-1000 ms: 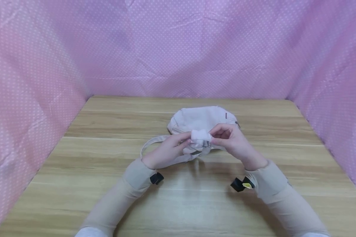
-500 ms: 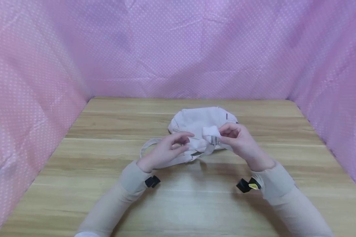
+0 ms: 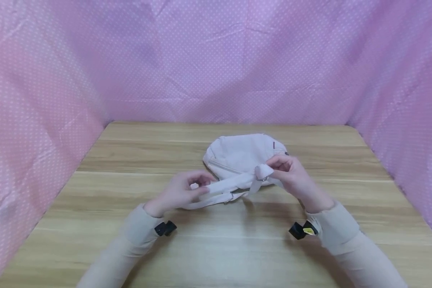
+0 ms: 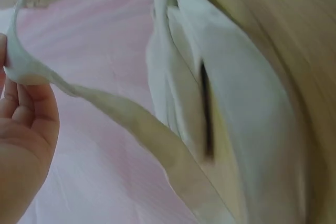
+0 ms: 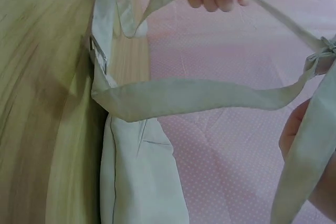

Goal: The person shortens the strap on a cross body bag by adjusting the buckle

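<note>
A white bag [image 3: 243, 154] lies on the wooden table, its zipper [image 3: 223, 166] facing the near left. My left hand [image 3: 181, 191] holds a stretch of the bag's white strap [image 3: 230, 184] between thumb and fingers; in the left wrist view the strap [image 4: 126, 114] runs slack and twisted away from that hand [image 4: 29, 140]. Right of it, my right hand [image 3: 296, 178] pinches the strap beside a metal slider [image 3: 264, 179], where the strap folds into a small loop [image 3: 263, 171]. A second metal buckle [image 5: 98, 56] sits lower on the strap, close over the table.
The wooden table [image 3: 216, 248] has pink dotted cloth [image 3: 216, 72] hanging behind it and at both sides. Black wrist devices [image 3: 165, 229] are worn on both sleeves.
My left hand lets go near the slider, moves left and takes hold of the strap farther along, drawing it out. My right hand shifts slightly right, keeping its pinch beside the slider.
</note>
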A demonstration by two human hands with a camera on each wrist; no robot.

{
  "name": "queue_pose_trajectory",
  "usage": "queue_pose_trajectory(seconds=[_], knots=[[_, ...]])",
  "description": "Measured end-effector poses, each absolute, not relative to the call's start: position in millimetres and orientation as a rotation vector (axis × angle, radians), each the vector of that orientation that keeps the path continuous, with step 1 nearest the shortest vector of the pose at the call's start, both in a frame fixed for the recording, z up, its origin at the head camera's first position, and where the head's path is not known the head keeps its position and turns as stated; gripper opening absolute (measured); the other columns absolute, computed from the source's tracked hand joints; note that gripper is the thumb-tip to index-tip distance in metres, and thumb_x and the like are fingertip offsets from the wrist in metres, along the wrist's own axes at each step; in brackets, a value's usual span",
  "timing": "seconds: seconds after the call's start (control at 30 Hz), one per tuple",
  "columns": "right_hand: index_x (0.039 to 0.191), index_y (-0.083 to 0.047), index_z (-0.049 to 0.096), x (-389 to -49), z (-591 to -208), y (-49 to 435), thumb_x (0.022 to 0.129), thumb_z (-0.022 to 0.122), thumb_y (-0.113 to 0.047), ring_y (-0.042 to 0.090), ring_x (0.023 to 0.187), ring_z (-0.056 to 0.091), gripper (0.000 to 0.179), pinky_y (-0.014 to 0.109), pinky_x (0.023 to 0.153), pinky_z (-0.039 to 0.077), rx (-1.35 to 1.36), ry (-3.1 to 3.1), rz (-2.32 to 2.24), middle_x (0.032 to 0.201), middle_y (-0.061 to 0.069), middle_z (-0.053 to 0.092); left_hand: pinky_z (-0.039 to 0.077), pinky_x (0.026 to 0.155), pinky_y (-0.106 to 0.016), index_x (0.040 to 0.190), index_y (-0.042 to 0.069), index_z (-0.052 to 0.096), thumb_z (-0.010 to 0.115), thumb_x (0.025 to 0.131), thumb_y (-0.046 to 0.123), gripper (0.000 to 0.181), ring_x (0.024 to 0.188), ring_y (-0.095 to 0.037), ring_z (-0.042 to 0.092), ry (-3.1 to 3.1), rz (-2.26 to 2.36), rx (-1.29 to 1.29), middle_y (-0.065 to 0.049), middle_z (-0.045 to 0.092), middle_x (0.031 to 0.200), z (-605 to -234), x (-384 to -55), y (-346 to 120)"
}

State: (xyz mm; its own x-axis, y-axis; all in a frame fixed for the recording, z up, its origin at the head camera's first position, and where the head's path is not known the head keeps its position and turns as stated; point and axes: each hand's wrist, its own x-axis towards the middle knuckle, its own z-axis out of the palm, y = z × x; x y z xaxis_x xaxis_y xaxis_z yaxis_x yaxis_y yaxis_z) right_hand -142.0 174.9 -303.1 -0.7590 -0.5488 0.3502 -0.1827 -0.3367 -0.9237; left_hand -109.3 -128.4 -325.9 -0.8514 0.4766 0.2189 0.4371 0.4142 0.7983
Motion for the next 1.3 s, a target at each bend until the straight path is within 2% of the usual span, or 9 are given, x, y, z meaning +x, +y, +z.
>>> queue_pose_trajectory(seconds=[0.17,0.4,0.5,0.6,0.7,0.83,1.0,1.3], knots=[[0.094,-0.010,0.069,-146.4,-304.3,178.7,0.084,0.044,0.015,0.007,0.082,0.065,0.037,0.017,0.072,0.050,-0.884,1.529,-2.316,0.090,-0.002,0.071,0.048,0.071,-0.024,0.111,-0.001,0.058,0.061,0.085,0.001,0.027,0.079,-0.008,0.055,2.451,1.553,0.760,-0.007,0.060,0.089,-327.9,-111.6,-157.1],[0.090,-0.011,0.072,-153.4,-303.6,185.3,0.086,0.056,0.005,0.004,0.078,0.062,0.023,0.014,0.071,0.048,-0.728,1.519,-2.395,0.085,-0.004,0.071,0.047,0.070,-0.020,0.100,-0.003,0.054,0.059,0.084,-0.004,0.016,0.077,-0.005,0.055,2.458,1.575,0.681,0.006,0.058,0.085,-331.5,-115.1,-193.0],[0.089,-0.013,0.073,-152.8,-306.0,187.1,0.086,0.057,0.005,0.004,0.078,0.062,0.024,0.014,0.071,0.048,-0.674,1.544,-2.361,0.085,-0.005,0.071,0.047,0.068,-0.019,0.095,-0.005,0.052,0.057,0.084,-0.007,0.012,0.076,-0.003,0.056,2.455,1.600,0.695,0.006,0.058,0.084,-336.7,-114.9,-204.2],[0.090,-0.013,0.072,-150.9,-308.9,185.9,0.087,0.054,0.006,0.004,0.080,0.062,0.026,0.015,0.072,0.048,-0.679,1.560,-2.329,0.087,-0.006,0.071,0.048,0.072,-0.020,0.099,-0.005,0.053,0.058,0.086,-0.005,0.014,0.080,-0.005,0.057,2.519,1.541,0.662,0.002,0.059,0.087,-340.9,-116.3,-206.0],[0.092,-0.013,0.072,-147.9,-312.3,182.2,0.087,0.052,0.008,0.004,0.080,0.063,0.029,0.015,0.073,0.049,-0.686,1.552,-2.330,0.088,-0.005,0.071,0.050,0.083,-0.030,0.110,0.000,0.055,0.059,0.088,0.004,0.023,0.093,-0.014,0.060,2.658,1.388,0.600,-0.006,0.063,0.098,-341.5,-115.3,-197.7],[0.094,-0.016,0.071,-141.3,-314.1,173.2,0.088,0.052,0.006,0.004,0.080,0.062,0.029,0.015,0.072,0.049,-0.702,1.557,-2.268,0.088,-0.006,0.070,0.045,0.096,-0.045,0.121,0.003,0.053,0.061,0.088,0.011,0.034,0.109,-0.027,0.058,2.822,1.253,0.606,-0.012,0.063,0.114,-334.1,-105.4,-177.8],[0.093,-0.017,0.070,-137.6,-312.7,160.6,0.088,0.052,0.006,0.003,0.079,0.062,0.030,0.014,0.071,0.049,-0.674,1.592,-2.227,0.086,-0.008,0.069,0.043,0.098,-0.044,0.119,0.002,0.055,0.063,0.087,0.012,0.034,0.112,-0.026,0.055,2.919,1.320,0.784,-0.010,0.062,0.116,-319.2,-100.8,-142.9],[0.087,-0.025,0.069,-130.2,-312.2,130.5,0.085,0.051,0.007,0.000,0.077,0.058,0.037,0.014,0.071,0.047,-0.575,1.749,-2.116,0.081,-0.014,0.067,0.044,0.098,-0.034,0.114,0.000,0.056,0.070,0.081,0.007,0.036,0.111,-0.022,0.054,2.832,1.561,1.090,-0.011,0.060,0.116,-311.4,-104.6,-98.0]])
